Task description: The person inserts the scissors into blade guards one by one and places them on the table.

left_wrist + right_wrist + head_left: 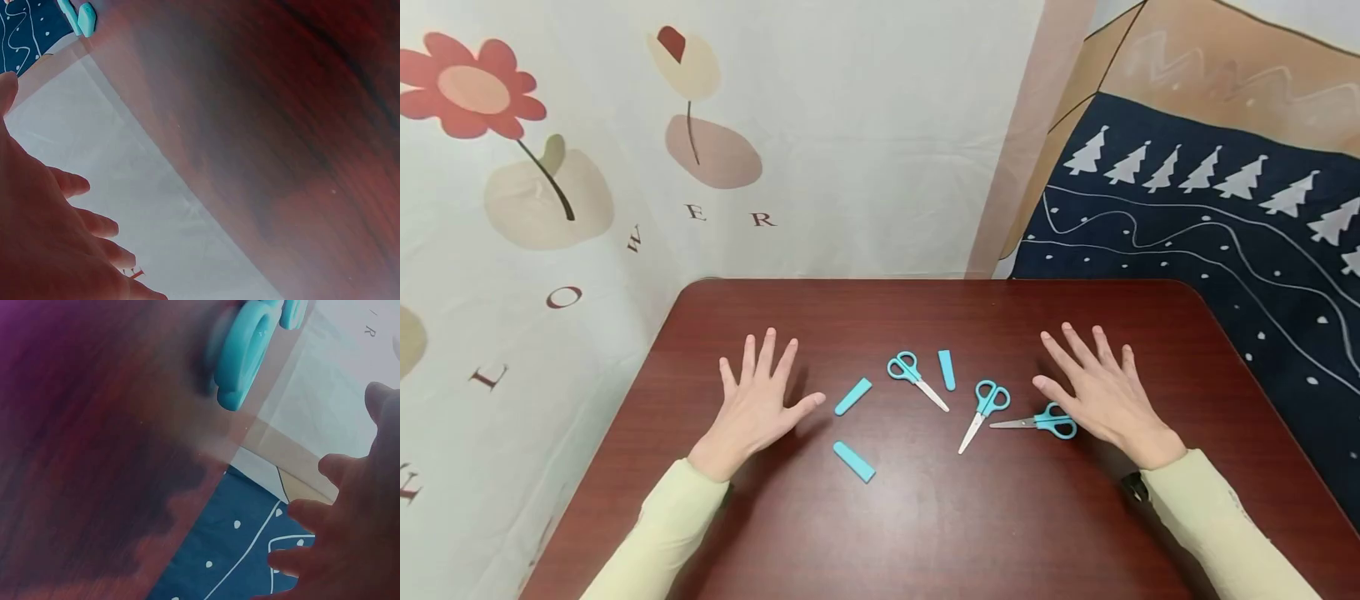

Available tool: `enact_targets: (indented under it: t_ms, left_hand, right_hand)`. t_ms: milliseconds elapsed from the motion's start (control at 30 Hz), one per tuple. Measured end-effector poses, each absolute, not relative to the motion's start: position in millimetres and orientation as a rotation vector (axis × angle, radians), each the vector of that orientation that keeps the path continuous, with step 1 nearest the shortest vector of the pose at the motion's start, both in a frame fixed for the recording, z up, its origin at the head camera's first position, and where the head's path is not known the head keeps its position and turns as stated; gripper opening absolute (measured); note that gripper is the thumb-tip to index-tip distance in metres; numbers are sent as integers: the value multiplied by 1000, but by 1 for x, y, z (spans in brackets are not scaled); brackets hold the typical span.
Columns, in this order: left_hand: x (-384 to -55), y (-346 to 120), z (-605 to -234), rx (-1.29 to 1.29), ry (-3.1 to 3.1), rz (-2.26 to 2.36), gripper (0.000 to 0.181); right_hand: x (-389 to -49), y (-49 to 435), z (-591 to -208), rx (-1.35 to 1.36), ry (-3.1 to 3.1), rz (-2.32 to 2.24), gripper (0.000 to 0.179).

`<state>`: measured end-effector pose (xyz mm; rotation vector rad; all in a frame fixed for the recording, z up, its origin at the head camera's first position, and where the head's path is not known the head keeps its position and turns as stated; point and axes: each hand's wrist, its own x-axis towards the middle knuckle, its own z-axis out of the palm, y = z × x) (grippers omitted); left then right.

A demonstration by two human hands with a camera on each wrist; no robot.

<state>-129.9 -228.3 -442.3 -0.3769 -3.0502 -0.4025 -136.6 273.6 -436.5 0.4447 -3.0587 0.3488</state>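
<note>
Both hands hover palm down over the table with fingers spread and nothing held. The left hand [752, 410] is at the left, its thumb pointing toward a turquoise scissor cap [853, 397]. A second cap [854, 462] lies nearer the front, and a third cap [947, 370] lies toward the back. The right hand [1103, 398] is at the right, beside scissors with turquoise handles [1056, 421], whose blades point left. Two more turquoise-handled pairs lie in the middle: scissors pointing front-left [985, 413] and scissors pointing front-right [917, 380]. All three blades are bare.
The dark red wooden table [940, 533] has rounded back corners. Behind it hangs a pale curtain [865, 167] with flower prints and letters. A navy cloth [1150, 225] with white trees hangs along the right side.
</note>
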Motion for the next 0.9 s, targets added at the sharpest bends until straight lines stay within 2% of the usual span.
enact_targets:
  t_ms: [600, 900]
  left_hand:
    - [-118, -229, -445, -415, -2991, -439, 93]
    - [-109, -230, -445, -461, -2923, -502, 89]
  right_hand:
    - [-111, 273, -451, 658, -3050, 231, 76]
    - [-100, 278, -459, 708, -3110, 329, 80]
